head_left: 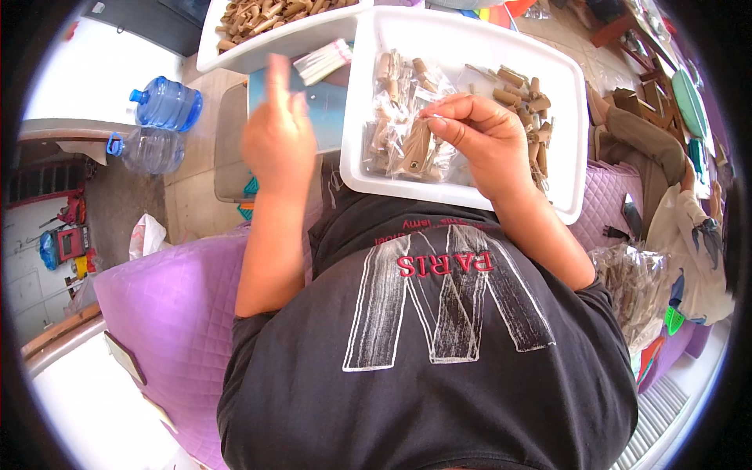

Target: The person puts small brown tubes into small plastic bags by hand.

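Observation:
My right hand (489, 145) pinches the top of a clear plastic bag (423, 149) with thumb and forefinger. Tan-brown pieces show through the bag, which hangs over a white tray (583, 125). More bagged tan pieces (388, 102) lie in the tray's left part, and loose tan pieces (536, 102) lie at its right. My left hand (278, 141) is left of the tray and smeared by motion. Its forefinger stretches upward, and nothing shows in it. Close by, a bundle of thin white strips (323, 63) lies above a light-blue surface (325, 110).
Another white tray (290, 31) of tan pieces stands at the far left. Two large water bottles (168, 104) are on the floor at left. Purple quilted covers (172, 313) lie on both sides. At right are filled plastic bags (627, 282) and another person's legs (638, 141).

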The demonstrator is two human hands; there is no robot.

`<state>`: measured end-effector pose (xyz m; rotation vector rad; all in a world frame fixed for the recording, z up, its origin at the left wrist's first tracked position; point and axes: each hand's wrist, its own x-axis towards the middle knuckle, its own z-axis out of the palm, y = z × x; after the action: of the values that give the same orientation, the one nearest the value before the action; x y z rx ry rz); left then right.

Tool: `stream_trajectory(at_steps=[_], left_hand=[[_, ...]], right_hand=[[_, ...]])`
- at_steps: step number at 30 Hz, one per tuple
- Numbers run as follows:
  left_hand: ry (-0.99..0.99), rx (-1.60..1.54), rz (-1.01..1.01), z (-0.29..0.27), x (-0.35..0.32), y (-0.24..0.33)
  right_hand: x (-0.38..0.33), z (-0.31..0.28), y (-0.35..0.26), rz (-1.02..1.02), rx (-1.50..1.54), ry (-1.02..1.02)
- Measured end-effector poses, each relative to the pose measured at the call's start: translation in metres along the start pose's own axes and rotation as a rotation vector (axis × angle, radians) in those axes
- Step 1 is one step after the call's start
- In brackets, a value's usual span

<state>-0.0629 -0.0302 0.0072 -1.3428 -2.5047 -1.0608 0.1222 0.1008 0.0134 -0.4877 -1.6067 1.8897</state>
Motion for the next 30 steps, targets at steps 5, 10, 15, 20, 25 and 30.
stream_trajectory(at_steps=[5, 10, 15, 20, 25, 30], left_hand=[[0.188, -0.03, 0.335, -0.003, 0.015, -0.005], [-0.422, -1.216, -0.296, 0.012, -0.017, 0.05], [-0.488, -1.173, -0.41, 0.02, -0.017, 0.055], [-0.462, -1.44, -0.672, 0.027, -0.019, 0.051], [-0.391, -1.427, -0.686, 0.025, -0.018, 0.062], [-0.332, -1.307, -0.58, 0.03, -0.02, 0.064]], right_hand=[[-0.001, -0.002, 0.002, -0.045, -0.103, -0.007], [-0.002, 0.001, 0.0, -0.089, -0.182, -0.08], [-0.004, 0.001, -0.001, -0.001, -0.164, -0.028], [-0.003, 0.0, -0.001, 0.061, 0.026, -0.068], [0.003, -0.011, 0.004, 0.037, -0.115, -0.1], [0.008, -0.005, -0.011, -0.433, -0.658, 0.041]])
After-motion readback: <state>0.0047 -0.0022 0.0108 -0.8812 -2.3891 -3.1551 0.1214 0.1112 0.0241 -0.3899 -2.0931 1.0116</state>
